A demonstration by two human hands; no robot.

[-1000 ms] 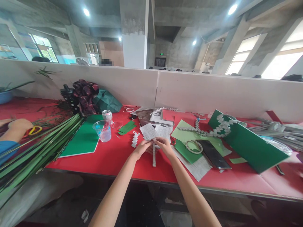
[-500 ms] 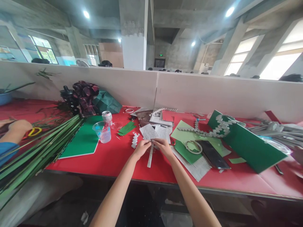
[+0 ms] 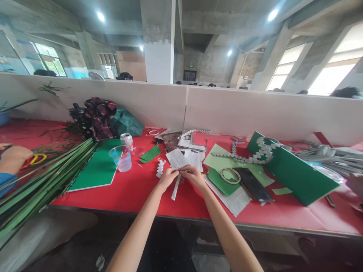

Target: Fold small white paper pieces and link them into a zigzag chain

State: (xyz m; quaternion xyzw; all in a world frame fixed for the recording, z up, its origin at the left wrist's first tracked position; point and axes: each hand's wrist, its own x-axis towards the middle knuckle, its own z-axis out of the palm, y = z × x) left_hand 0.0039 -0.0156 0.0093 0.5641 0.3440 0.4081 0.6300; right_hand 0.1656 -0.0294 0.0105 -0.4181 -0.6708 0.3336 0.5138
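Observation:
Close together over the red tabletop [image 3: 133, 194], my left hand [image 3: 168, 179] and my right hand [image 3: 194, 176] pinch the upper end of a narrow printed paper strip [image 3: 176, 187]. Its free end hangs down towards the table's front edge, tilted to the left. My fingertips hide the held end. Just left of my left hand lies a short white folded-paper braid [image 3: 160, 168]. Behind my hands are cut sheets of printed paper [image 3: 177, 158]. To the right of my right hand, a white ring [image 3: 230, 176] rests on green paper [image 3: 219, 182].
Further right are a black phone [image 3: 253, 184], a long folded-paper chain [image 3: 262, 153] and a propped green board [image 3: 297, 172]. On the left stand a plastic cup [image 3: 121, 159] and a can [image 3: 126, 140], beside long green leaves [image 3: 59, 177]. A co-worker's hand [image 3: 15, 156] is at far left.
The strip's lower end has swung a little to the left, and my fingers have shifted slightly on its upper end. The whole view has moved slightly.

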